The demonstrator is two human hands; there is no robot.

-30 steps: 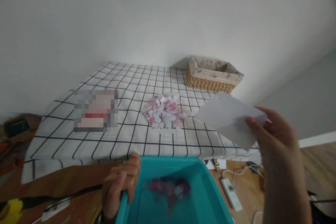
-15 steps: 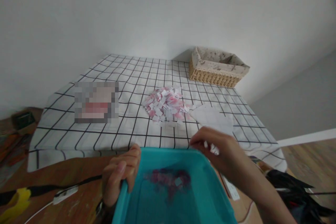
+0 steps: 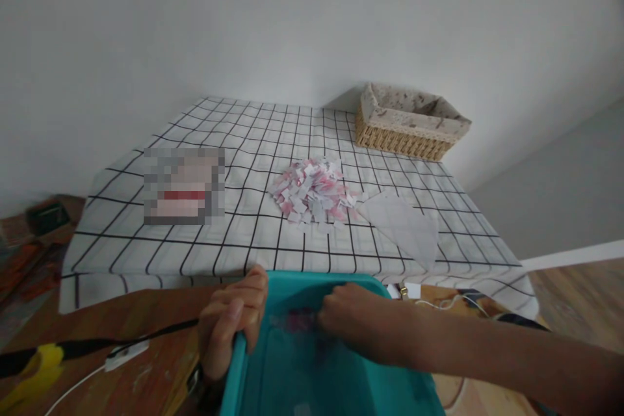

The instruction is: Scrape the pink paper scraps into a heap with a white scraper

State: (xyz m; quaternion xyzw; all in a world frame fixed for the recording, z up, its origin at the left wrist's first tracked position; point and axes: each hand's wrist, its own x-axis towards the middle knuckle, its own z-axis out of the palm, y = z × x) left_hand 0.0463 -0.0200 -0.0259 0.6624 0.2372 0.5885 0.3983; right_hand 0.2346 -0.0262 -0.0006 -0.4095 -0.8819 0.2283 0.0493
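Observation:
A teal plastic basin [image 3: 316, 396] stands at the near edge of the table, with blurred reddish patches on its inner floor. My left hand [image 3: 234, 318] is closed over the basin's left rim, fingers wrapped around it. My right hand [image 3: 346, 315] reaches down inside the basin from the right, its fingers curled; what they hold, if anything, is hidden. Beyond the basin, a heap of small white and pink paper scraps [image 3: 314, 190] lies on the checked tablecloth [image 3: 234, 240]. Touching the heap's right side is a white sheet of paper [image 3: 402, 227].
A lined wicker basket [image 3: 409, 133] stands at the back right against the wall. On the left of the cloth lies a pixelated item [image 3: 184, 185]. Below left are a white power strip [image 3: 127, 352], a dark strap and a yellow item [image 3: 39, 367]; cables run at the lower right.
My right hand has moved from above the basin's right far corner down and left into the basin. The left hand keeps its hold on the rim. The view has shifted slightly.

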